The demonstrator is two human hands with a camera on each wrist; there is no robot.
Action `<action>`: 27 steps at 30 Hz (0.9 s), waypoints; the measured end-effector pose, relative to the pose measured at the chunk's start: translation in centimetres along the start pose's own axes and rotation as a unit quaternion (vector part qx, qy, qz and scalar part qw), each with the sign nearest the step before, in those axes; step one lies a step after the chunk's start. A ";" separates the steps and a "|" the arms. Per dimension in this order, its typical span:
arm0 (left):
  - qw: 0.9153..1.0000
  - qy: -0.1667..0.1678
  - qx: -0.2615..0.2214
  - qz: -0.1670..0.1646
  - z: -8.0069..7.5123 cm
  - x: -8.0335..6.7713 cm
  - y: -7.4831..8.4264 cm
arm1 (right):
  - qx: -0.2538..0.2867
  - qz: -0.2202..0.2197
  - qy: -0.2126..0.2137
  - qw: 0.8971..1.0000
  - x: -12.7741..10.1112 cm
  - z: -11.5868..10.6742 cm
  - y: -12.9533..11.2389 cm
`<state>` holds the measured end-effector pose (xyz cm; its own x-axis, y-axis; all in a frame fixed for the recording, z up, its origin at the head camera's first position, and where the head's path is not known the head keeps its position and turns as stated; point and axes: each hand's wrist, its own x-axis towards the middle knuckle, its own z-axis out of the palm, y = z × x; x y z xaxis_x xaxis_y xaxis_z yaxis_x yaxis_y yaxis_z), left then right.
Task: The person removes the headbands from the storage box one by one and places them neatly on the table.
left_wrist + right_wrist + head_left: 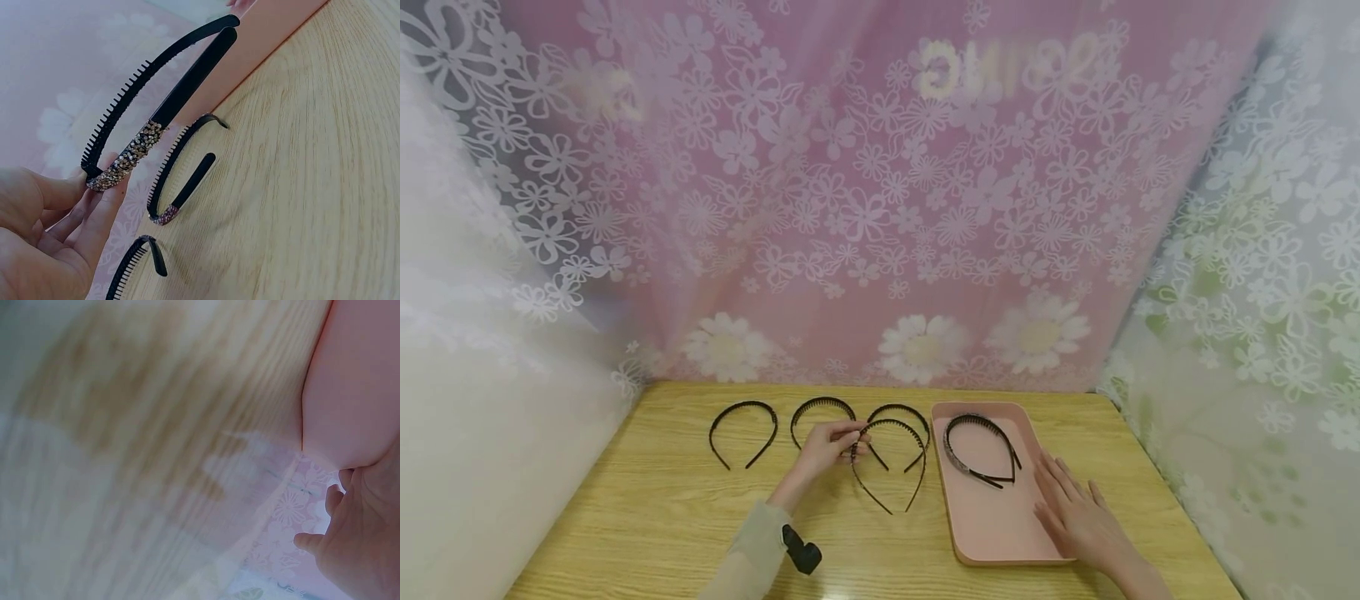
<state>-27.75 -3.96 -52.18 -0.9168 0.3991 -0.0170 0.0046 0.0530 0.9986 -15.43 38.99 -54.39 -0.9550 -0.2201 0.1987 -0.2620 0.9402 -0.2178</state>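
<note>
My left hand (829, 446) pinches a black toothed headband (891, 423) between thumb and fingers, holding it up over the table. In the left wrist view, gold rhinestones cover part of that headband (134, 153), and its bare black ends point away from the hand. Beneath it, a headband with reddish stones (166, 214) stands on the table. At the right edge of the pink tray (1007, 533), my right hand (1084, 515) rests with its fingers extended, touching the rim. Inside the tray, toward its far end, lie black headbands (981, 419), one overlapping another.
Three more black headbands line the back of the wooden table (647, 517): one at left (742, 403), one in the middle (822, 400) and one beside the tray (901, 407). A pink floral curtain (880, 192) hangs behind, with pale curtains on both sides.
</note>
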 end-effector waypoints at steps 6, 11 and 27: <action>1.000 0.014 0.002 -0.001 -1.0 -0.5 -0.3 | -0.003 -0.006 0.007 1.000 -0.1 0.0 0.0; 1.000 0.026 0.005 -0.009 -1.8 -1.0 -0.3 | -0.001 -0.007 0.007 1.000 -0.1 0.1 0.1; 0.999 0.045 0.021 -0.012 -5.3 -3.6 -0.3 | 0.009 -0.028 0.039 0.999 -0.2 0.7 0.6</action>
<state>-26.60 -10.29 -52.10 -0.9491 0.3132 -0.0347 -0.0033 0.1003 0.9950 -15.48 39.40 -55.23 -0.9248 -0.2511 0.2857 -0.3185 0.9218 -0.2210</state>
